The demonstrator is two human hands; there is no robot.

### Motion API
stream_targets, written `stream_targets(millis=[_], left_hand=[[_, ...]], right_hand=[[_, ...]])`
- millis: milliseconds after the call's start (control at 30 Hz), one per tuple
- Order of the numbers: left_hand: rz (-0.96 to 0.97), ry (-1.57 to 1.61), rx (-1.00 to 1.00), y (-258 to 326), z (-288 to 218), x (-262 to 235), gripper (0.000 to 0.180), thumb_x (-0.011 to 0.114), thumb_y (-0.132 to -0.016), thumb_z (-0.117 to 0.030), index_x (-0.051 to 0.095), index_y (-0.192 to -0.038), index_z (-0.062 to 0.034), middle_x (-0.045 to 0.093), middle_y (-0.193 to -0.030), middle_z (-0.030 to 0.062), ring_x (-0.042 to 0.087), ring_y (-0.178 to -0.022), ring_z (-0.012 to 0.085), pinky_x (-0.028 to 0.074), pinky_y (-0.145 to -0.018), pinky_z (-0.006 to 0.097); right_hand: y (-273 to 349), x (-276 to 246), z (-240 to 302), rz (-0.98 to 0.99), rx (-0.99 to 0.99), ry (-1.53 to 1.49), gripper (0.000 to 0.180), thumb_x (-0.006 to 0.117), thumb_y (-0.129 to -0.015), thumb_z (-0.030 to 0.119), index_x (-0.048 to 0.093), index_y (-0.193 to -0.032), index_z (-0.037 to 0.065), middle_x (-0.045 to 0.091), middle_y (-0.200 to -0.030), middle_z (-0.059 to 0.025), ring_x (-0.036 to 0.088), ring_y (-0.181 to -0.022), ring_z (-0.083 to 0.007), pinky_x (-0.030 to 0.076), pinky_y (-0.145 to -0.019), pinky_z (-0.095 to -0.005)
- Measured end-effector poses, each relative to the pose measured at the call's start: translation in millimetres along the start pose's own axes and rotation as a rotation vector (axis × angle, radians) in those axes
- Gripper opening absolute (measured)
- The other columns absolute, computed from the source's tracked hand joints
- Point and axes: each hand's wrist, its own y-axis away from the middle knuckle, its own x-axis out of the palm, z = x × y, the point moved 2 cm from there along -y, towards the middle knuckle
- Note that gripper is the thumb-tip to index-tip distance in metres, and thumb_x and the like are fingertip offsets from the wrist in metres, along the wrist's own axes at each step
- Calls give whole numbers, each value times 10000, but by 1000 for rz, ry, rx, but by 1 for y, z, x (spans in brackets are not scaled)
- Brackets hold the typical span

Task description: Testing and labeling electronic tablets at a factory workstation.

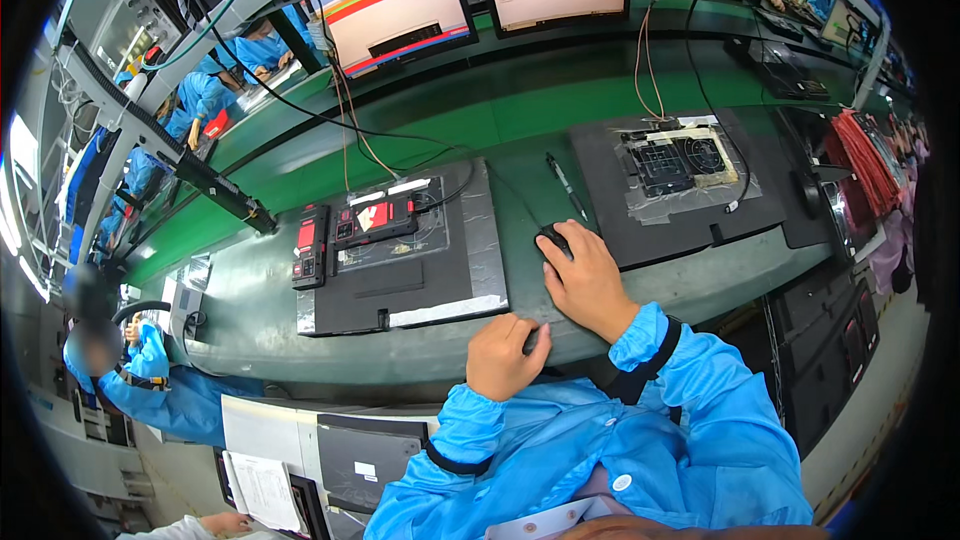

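My right hand (585, 280) rests on a black computer mouse (552, 238) on the green bench, fingers curved over it. My left hand (505, 358) is closed around a small dark object (531, 338) at the bench's front edge; what it is cannot be told. Both arms wear blue sleeves. To the left lies a black mat (400, 285) with a red and black device (376, 219) in a fixture and a red and black handheld unit (310, 245) beside it.
A second black mat (610, 205) on the right carries a taped black fixture (680, 162). A black pen (566, 185) lies between the mats. Two monitors (400, 5) stand at the back. Other people in blue sit around. Red cables (865, 155) hang at right.
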Motion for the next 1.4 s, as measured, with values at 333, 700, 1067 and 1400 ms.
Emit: stream_targets(millis=[333,700,1067,1400], left_hand=[[17,-14,-2,0,-2,-1,145,829,-814,-105,690,-822,-64,582,-697,74,610,-611,269,478,-548,393],[37,-2,-33,0,-4,-10,151,816,-840,-139,688,-841,-58,611,-755,84,640,-665,291,508,-589,401],[-29,-367,-77,-59,116,-136,559,839,-863,-215,639,-1351,-27,597,-1398,198,587,-1278,391,472,-1075,468],[147,-510,-213,-86,197,-110,871,780,-881,-569,514,-1511,-30,422,-1618,225,334,-1550,387,171,-1272,630]], right_hand=[[0,-2,1,34,47,-2,426,742,-874,108,676,-1291,51,578,-1349,-203,564,-1297,-429,485,-1068,-519],[-5,-9,7,24,20,57,547,754,-872,170,611,-1385,45,554,-1372,-217,488,-1385,-444,408,-1148,-572],[-115,25,22,208,-185,-214,448,766,-875,232,687,-1258,13,643,-1270,-179,596,-1243,-377,477,-1060,-496],[-161,116,20,300,-290,-179,324,745,-898,251,758,-1150,47,675,-1158,-144,620,-1171,-338,479,-1031,-461]])
